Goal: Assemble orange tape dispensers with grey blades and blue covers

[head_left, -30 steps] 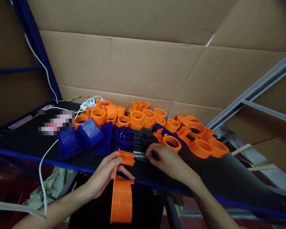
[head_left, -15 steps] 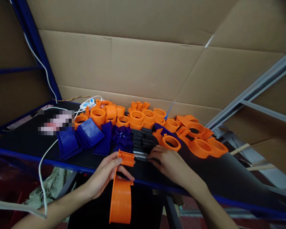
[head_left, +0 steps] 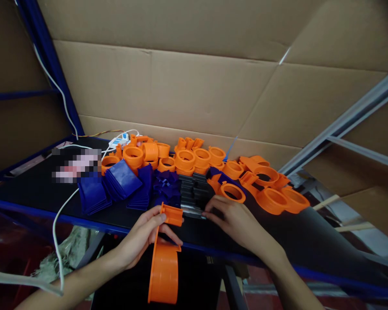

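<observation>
brown cardboard [head_left: 194, 86] backs a black desk [head_left: 297, 241] with a blue near edge. off that edge, the left hand [head_left: 142, 234] pinches an orange part [head_left: 164, 275] between thumb and fingers — its small channelled end lies at two o'clock from that hand and its wide ring hangs at five. the right hand [head_left: 231, 217] is low over the desk, thumb and fingers curled close together at the right end of some silvery strips [head_left: 192, 210], which lie at nine o'clock from it; whether they pinch a strip, i cannot tell. black parts [head_left: 189, 187] sit at ten o'clock from that hand, a loose orange ring [head_left: 241, 199] at twelve, more orange parts [head_left: 273, 206] at two. blue flat pieces [head_left: 123, 181] are at eleven o'clock from the left hand. the step in hand looks to be singling out one strip while the orange part is held ready. if so, the next move calls for a fine fingertip grip on one narrow end — the neighbouring strips left undisturbed — and a steady left hand.
</observation>
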Demonstrator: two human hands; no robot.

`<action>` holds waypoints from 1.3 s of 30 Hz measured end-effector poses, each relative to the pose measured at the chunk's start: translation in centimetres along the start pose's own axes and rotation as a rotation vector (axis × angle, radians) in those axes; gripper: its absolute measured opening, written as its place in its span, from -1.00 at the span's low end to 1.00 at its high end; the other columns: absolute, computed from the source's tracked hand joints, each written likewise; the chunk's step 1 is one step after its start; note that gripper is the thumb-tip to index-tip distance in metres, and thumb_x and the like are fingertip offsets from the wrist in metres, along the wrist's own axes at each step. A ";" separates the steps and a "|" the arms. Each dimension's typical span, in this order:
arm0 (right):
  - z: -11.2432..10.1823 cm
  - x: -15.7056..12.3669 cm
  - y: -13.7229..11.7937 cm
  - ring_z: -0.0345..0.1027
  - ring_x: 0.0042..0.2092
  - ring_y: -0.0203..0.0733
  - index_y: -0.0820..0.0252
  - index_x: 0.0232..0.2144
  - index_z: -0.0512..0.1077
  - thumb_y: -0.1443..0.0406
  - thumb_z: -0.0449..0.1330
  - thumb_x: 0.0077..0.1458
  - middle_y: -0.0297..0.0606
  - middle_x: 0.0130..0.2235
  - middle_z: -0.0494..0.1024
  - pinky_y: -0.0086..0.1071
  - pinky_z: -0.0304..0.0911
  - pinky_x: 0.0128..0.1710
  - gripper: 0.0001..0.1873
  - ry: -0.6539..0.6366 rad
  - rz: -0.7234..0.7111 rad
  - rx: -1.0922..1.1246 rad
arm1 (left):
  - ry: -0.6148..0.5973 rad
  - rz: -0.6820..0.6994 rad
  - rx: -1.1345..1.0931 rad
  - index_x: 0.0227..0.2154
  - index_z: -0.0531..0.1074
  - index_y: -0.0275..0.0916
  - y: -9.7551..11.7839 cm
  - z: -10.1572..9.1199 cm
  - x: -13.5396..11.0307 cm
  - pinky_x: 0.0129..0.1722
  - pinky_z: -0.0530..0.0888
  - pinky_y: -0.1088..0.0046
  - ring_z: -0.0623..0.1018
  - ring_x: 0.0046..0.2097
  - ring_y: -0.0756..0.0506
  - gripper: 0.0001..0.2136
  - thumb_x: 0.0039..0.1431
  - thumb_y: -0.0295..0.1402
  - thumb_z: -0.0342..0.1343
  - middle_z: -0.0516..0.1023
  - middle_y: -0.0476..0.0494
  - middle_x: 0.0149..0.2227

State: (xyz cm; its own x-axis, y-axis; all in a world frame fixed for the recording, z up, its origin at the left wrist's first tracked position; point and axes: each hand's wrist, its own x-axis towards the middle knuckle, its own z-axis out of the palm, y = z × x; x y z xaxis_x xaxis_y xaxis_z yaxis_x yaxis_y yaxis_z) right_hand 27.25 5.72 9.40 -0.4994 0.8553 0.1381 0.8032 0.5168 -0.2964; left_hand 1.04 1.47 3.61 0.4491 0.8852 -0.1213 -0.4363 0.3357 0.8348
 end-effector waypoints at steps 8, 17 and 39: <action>-0.9 0.9 -3.8 0.36 -0.34 -0.27 0.13 -0.24 0.52 0.19 0.19 0.26 -0.32 -0.32 0.54 -0.43 0.22 -0.35 -0.84 0.020 -0.079 0.340 | -0.041 -0.017 -0.001 -0.02 0.38 -0.32 -0.4 0.4 0.0 -0.23 0.55 0.26 0.68 -0.22 -0.26 -0.69 0.31 -0.21 0.06 0.66 -0.34 -0.26; 1.0 1.7 -4.9 0.44 -0.25 -0.23 0.13 -0.27 0.53 0.25 0.21 0.24 -0.27 -0.27 0.56 -0.40 0.33 -0.25 -0.88 0.038 -0.113 0.278 | -0.089 -0.022 0.030 -0.02 0.34 -0.29 -1.1 0.5 -0.2 -0.28 0.55 0.23 0.69 -0.32 -0.27 -0.69 0.30 -0.20 0.09 0.66 -0.29 -0.37; 0.9 5.7 2.9 0.42 0.04 -0.03 0.11 0.02 0.47 0.35 0.12 0.26 -0.20 0.00 0.58 -0.11 0.35 0.05 -0.70 0.180 -0.058 -0.249 | -0.021 -0.044 -0.114 -0.11 0.41 -0.29 -0.4 0.5 -0.2 -0.31 0.55 0.34 0.69 -0.29 -0.23 -0.76 0.29 -0.24 0.08 0.66 -0.29 -0.25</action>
State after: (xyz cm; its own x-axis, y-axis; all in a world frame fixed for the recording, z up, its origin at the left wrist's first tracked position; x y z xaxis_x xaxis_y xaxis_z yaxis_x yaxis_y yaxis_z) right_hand 26.46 12.05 8.42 -0.4990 0.8055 0.3196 0.8410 0.5391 -0.0454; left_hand 1.56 1.02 3.54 0.4857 0.8622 -0.1440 -0.5014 0.4097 0.7621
